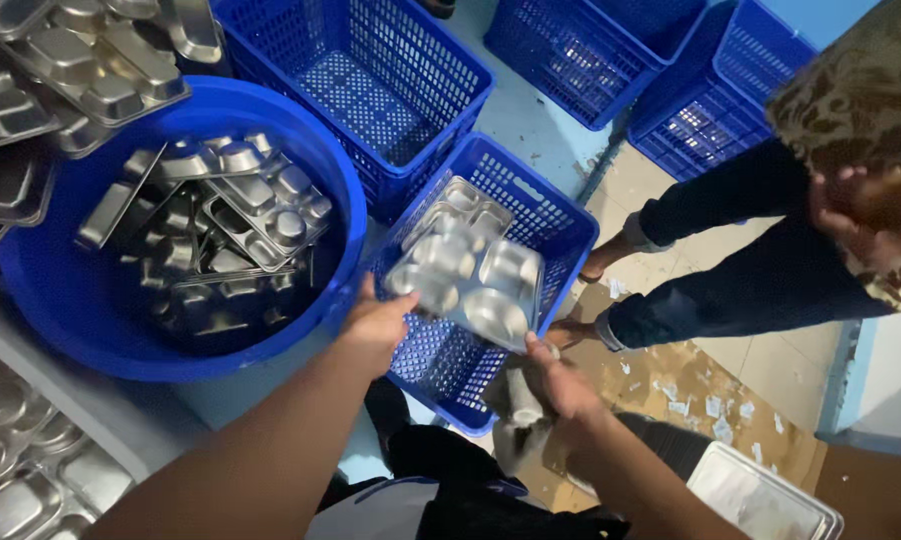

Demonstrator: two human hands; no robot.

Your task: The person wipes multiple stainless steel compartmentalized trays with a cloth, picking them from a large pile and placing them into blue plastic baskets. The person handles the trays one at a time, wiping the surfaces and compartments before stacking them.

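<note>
Centre of the frame, a compartmented steel meal tray (pixel 467 278) is gripped over the blue crate (pixel 560 225): left hand (pixel 375 325) pinching its edge, right hand (pixel 555 380) clasping a grey cloth (pixel 518 405) beneath its corner; it should be kept level.

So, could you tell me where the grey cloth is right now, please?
In the head view, the grey cloth is bunched in the right hand, low and right of centre, just below the steel tray held over the blue crate.
</note>
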